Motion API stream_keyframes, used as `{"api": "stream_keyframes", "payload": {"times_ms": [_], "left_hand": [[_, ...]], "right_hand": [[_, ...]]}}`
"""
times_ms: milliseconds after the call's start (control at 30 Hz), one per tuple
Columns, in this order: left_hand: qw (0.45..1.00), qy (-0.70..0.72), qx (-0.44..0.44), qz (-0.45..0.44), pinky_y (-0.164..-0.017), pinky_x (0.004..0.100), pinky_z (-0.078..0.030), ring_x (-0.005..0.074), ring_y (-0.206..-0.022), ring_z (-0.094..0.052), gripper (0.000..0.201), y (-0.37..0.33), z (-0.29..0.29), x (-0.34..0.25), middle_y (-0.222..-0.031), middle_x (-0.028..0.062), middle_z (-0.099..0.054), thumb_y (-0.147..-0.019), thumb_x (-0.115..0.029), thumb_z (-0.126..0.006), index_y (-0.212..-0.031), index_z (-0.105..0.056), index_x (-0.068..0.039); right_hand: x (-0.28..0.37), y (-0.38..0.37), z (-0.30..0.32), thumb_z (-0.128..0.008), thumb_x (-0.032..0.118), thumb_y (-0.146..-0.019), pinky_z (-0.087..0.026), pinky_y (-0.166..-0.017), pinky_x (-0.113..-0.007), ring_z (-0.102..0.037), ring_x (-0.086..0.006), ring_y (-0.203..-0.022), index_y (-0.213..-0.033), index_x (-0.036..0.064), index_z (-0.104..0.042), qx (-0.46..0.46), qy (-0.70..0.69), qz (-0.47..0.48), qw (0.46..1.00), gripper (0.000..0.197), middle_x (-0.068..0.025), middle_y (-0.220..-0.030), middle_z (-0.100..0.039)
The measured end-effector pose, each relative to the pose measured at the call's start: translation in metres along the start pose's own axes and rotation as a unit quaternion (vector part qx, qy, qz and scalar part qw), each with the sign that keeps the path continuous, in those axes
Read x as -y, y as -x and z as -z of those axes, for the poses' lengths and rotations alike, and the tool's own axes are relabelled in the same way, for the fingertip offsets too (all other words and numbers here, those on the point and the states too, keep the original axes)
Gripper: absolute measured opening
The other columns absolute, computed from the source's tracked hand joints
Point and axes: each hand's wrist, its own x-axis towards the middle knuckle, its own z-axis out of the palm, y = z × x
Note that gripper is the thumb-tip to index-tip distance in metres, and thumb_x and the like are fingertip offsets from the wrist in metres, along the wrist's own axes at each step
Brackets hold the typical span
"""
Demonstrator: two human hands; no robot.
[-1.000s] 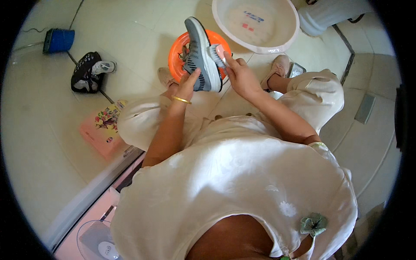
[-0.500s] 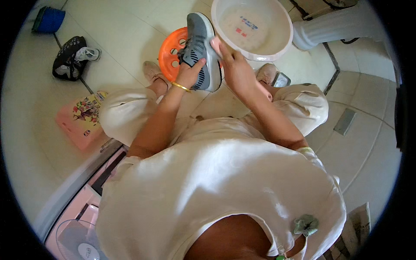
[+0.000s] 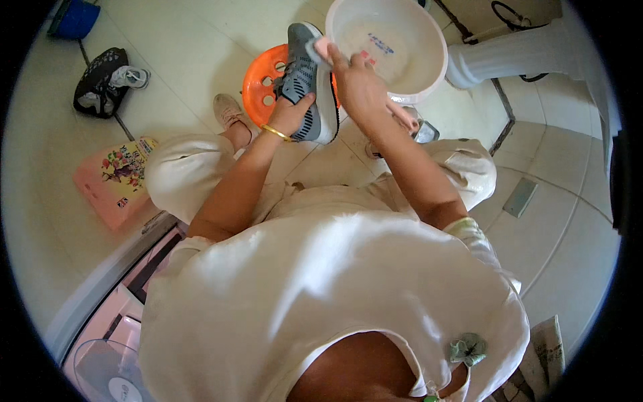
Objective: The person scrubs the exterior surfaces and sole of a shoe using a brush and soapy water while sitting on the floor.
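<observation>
A grey sneaker with black stripes and a white sole (image 3: 306,80) is held on its side by my left hand (image 3: 292,115), whose thumb presses near the heel. My right hand (image 3: 360,87) is closed around a pink-handled brush (image 3: 324,48). Its head touches the sole's edge near the toe, and the handle's far end shows beyond my wrist. Under the shoe stands an orange plastic stool (image 3: 258,86) with round holes. A pale basin (image 3: 395,50) holding cloudy water is just beyond my right hand.
At the left lie a dark shoe-filled bag or bowl (image 3: 100,84), a blue container (image 3: 75,20) and a pink printed package (image 3: 115,182). A white pedestal (image 3: 509,57) rises at the far right. A floor drain cover (image 3: 520,197) lies nearer on the right.
My right hand has moved the brush up along the sole toward the toe, and its head has tilted over the edge. My left hand keeps its hold on the sneaker.
</observation>
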Motion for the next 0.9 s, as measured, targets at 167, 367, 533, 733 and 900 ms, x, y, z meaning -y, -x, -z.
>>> {"api": "stream_keyframes", "payload": {"times_ms": [167, 367, 533, 733, 900], "left_hand": [[0.997, 0.004, -0.063, -0.045, -0.075, 0.0313, -0.044, 0.0175, -0.081, -0.055, 0.031, -0.001, -0.005, 0.003, -0.089, 0.0086, -0.06, -0.082, -0.023, -0.056, -0.101, -0.054, 0.002], [0.997, 0.006, -0.061, -0.049, -0.073, 0.0317, -0.044, 0.0172, -0.079, -0.055, 0.028, 0.013, 0.0, -0.007, -0.085, 0.0077, -0.059, -0.081, -0.023, -0.056, -0.096, -0.055, 0.001], [1.0, 0.019, -0.015, 0.014, -0.074, 0.033, -0.044, 0.0196, -0.078, -0.055, 0.028, -0.001, -0.008, -0.003, -0.085, 0.0097, -0.059, -0.081, -0.023, -0.055, -0.097, -0.054, 0.001], [0.998, -0.007, -0.043, -0.055, -0.077, 0.0341, -0.043, 0.0218, -0.082, -0.055, 0.029, 0.005, 0.001, 0.008, -0.088, 0.0126, -0.059, -0.083, -0.022, -0.054, -0.1, -0.053, 0.001], [0.996, -0.042, -0.032, -0.07, -0.077, 0.0349, -0.043, 0.0243, -0.083, -0.056, 0.03, 0.005, -0.002, -0.014, -0.09, 0.0151, -0.06, -0.084, -0.024, -0.053, -0.1, -0.053, 0.001]], "right_hand": [[0.0, 0.006, -0.005, -0.049, 0.014, -0.082, -0.048, -0.061, -0.041, -0.057, -0.0305, -0.074, -0.126, 0.0165, -0.041, -0.096, 0.04, 0.027, 0.994, 0.045, -0.0156, -0.084, -0.052], [0.013, 0.055, 0.001, -0.052, 0.009, -0.075, -0.049, -0.057, -0.039, -0.056, -0.0317, -0.072, -0.129, 0.0153, -0.037, 0.09, 0.002, -0.021, 0.996, 0.056, -0.0161, -0.085, -0.051], [0.001, -0.038, -0.004, -0.048, 0.007, -0.079, -0.049, -0.061, -0.04, -0.057, -0.0312, -0.075, -0.127, 0.0173, -0.039, -0.02, 0.021, -0.036, 0.999, 0.05, -0.0162, -0.087, -0.051], [0.01, 0.044, 0.001, -0.048, 0.008, -0.078, -0.05, -0.058, -0.04, -0.056, -0.0338, -0.081, -0.128, 0.0155, -0.037, 0.053, 0.017, 0.026, 0.998, 0.052, -0.0158, -0.089, -0.051], [0.02, -0.015, 0.005, -0.047, 0.009, -0.079, -0.05, -0.056, -0.036, -0.056, -0.0294, -0.08, -0.124, 0.0156, -0.04, -0.021, 0.099, 0.031, 0.994, 0.046, -0.0128, -0.087, -0.052]]}}
